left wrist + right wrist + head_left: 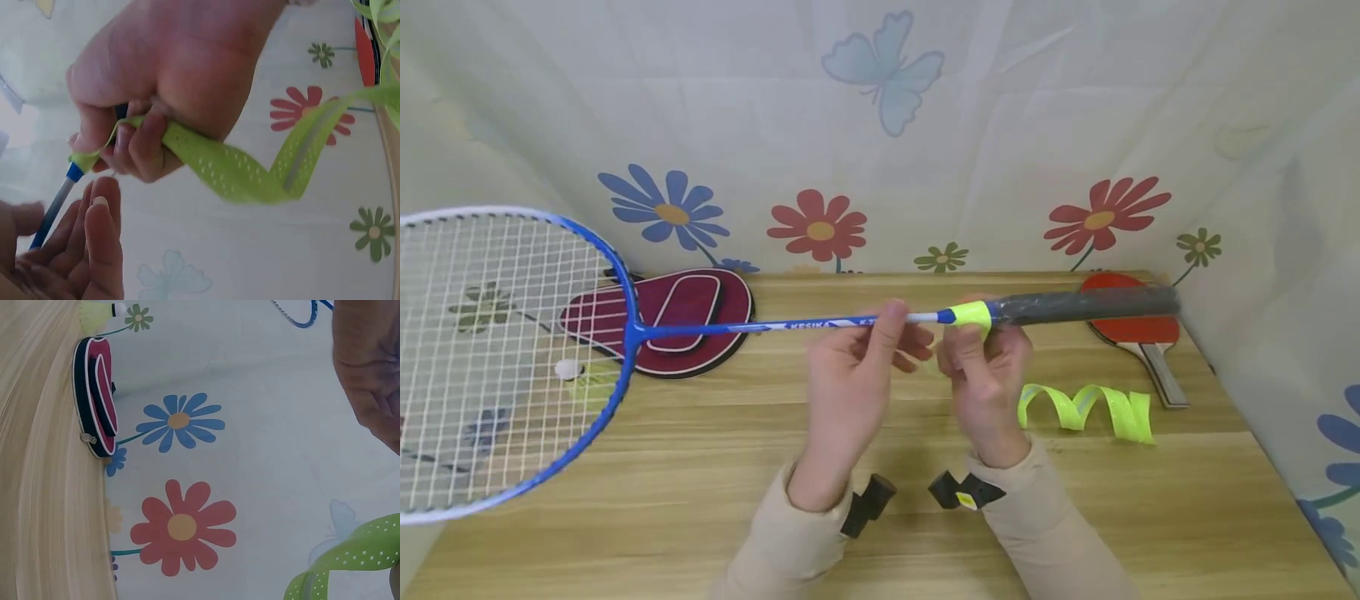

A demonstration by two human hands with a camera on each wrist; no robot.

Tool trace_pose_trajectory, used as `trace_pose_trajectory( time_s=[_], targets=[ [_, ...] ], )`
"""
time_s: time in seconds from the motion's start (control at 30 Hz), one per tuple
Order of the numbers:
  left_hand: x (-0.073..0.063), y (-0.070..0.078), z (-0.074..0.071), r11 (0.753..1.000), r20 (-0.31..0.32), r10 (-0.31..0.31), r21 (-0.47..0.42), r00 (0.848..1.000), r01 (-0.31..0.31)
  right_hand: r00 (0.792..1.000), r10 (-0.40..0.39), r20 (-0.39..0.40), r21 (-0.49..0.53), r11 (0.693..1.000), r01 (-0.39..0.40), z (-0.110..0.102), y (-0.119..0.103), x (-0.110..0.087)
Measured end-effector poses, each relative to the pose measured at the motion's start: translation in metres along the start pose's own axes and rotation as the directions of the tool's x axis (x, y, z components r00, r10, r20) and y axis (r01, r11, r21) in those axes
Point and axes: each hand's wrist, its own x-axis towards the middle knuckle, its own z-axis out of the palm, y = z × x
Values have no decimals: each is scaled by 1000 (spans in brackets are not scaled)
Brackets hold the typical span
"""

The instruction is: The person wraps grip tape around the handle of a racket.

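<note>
A: Head view. Layout?
B: Badminton racket (pixel 775 326) across mid-frame, near level; head cut by left edge, black handle (pixel 1075 307) out to the right. Neon yellow-green overgrip tape (pixel 1070 414) circles the handle's left end; tail coils right of center, below the handle.
A: Hands?
B: Right hand (pixel 988 375) is nearer the handle, fingers curled, pinching tape at the wrapped end. Left hand (pixel 850 383) is on the shaft (pixel 722 330), thumb over it, light pinch, other fingers loose.
A: Key relation?
B: My call: handle axis runs right from the right hand's pinch, tape tail hangs off below that axis.
A: Text?
B: Shaft reads KESIKA, then "K." and the thumb hides the rest.
A: Left wrist view?
B: Shaft slants at lower left, between left thumb and fingers. Tape passes through the right hand's curled fingers, tail to the upper right. No readable writing.
A: Right wrist?
B: Tape at lower right; a hand at upper right, can't tell its grip. Maroon paddle case (pixel 103 400) and shuttlecock (pixel 97 315) upper left. No lettering there either.
</note>
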Motion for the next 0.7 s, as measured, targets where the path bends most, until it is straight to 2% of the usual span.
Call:
trace_pose_trajectory(
  time_s=[0.07, 0.1, 0.13, 0.17, 0.2, 0.23, 0.27, 0.3, 0.33, 0.37, 0.4, 0.43, 0.5, 0.57, 0.63, 0.7],
  targets=[
    [-3, 3, -4, 981, 98, -60, 192, 993, 40, 999, 25, -29, 42, 999, -24, -1, -1, 0],
    [-5, 5, -6, 962, 148, -63, 272, 987, 21, 999, 31, -37, 57, 998, -28, -2, -1, 1],
    [-6, 6, -8, 942, 200, -33, 332, 979, -36, 998, 39, -43, 69, 997, -36, -2, 0, 1],
    [-7, 7, -10, 926, 247, 23, 360, 969, -114, 998, 46, -49, 72, 997, -42, -1, 0, 0],
    [-8, 8, -10, 901, 290, 112, 373, 950, -220, 997, 47, -56, 63, 997, -43, -1, 1, 0],
    [-7, 8, -11, 860, 322, 216, 384, 922, -335, 997, 49, -54, 58, 997, -45, 0, 2, 0],
    [-6, 6, -10, 802, 341, 316, 402, 885, -441, 997, 50, -53, 39, 998, -48, 1, 2, -1],
    [-4, 4, -9, 733, 353, 402, 429, 845, -528, 998, 44, -47, 21, 999, -43, 2, 3, -1],
    [-2, 1, -8, 666, 359, 463, 462, 810, -586, 998, 42, -40, 9, 999, -42, 2, 3, -1],
    [1, -3, -7, 614, 361, 498, 495, 789, -614, 999, 37, -31, 0, 999, -37, 2, 3, -2],
    [3, -6, -7, 561, 369, 511, 541, 777, -626, 999, 32, -22, -9, 999, -32, 3, 2, -2],
    [4, -10, -6, 532, 375, 501, 578, 781, -619, 999, 30, -12, -10, 999, -30, 2, 2, -2],
    [6, -17, -5, 513, 380, 485, 606, 788, -608, 1000, 23, -11, -6, 1000, -23, 1, 1, -2],
    [8, -20, -4, 504, 371, 498, 612, 784, -609, 1000, 13, -23, -7, 1000, -13, 1, -1, -2],
    [9, -21, -4, 460, 352, 534, 641, 769, -614, 1000, -6, -25, -41, 999, 5, 2, -2, -2],
    [11, -20, -5, 405, 324, 579, 682, 748, -609, 1000, -26, -12, -83, 996, 25, 3, -3, -1]
  ],
)
